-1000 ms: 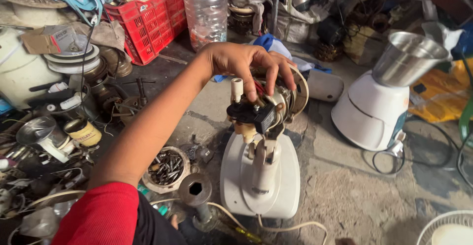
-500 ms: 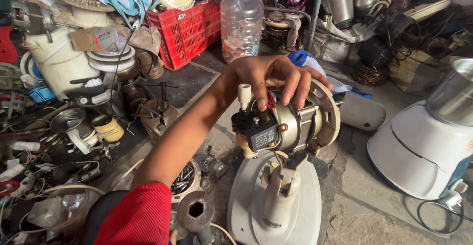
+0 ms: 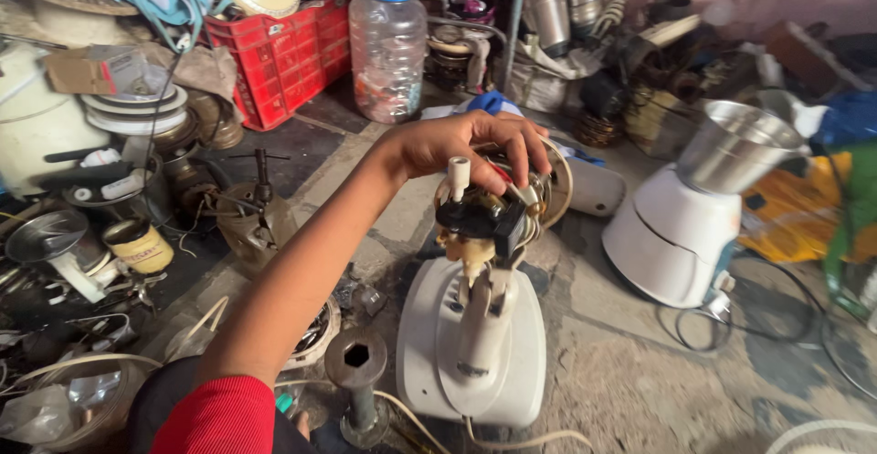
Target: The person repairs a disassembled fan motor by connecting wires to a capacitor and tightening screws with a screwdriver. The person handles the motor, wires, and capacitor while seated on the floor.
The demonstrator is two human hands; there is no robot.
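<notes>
One hand only is at work here: the left hand [image 3: 466,148], reaching out from a red sleeve, has its fingers [image 3: 534,166] curled down and closed over the top of a small electric motor with a black plastic switch box and a round metal housing [image 3: 498,221]. The motor sits at the head of a white plastic pedestal stand [image 3: 475,344] that rests on the rough concrete floor [image 3: 621,372], with a short white knob [image 3: 459,176] poking up just beside the thumb. The right hand is nowhere in view. As I read it, the motor is being held and steadied on its neck, and any lift or twist from here calls for a firm grip on the housing and not on the switch box, since loose wires hang beneath it. Room is tight on the near left, where a black metal spool with a hexagonal hole [image 3: 356,363] stands just beside the stand's base, with scrap parts heaped beyond it. To the right there is bare floor before a white mixer base carrying a steel jar [image 3: 676,235], its cable looped on the ground. Behind the motor, a clear plastic jar with a blue lid [image 3: 388,47] and a red plastic crate [image 3: 283,57] stand well apart.
</notes>
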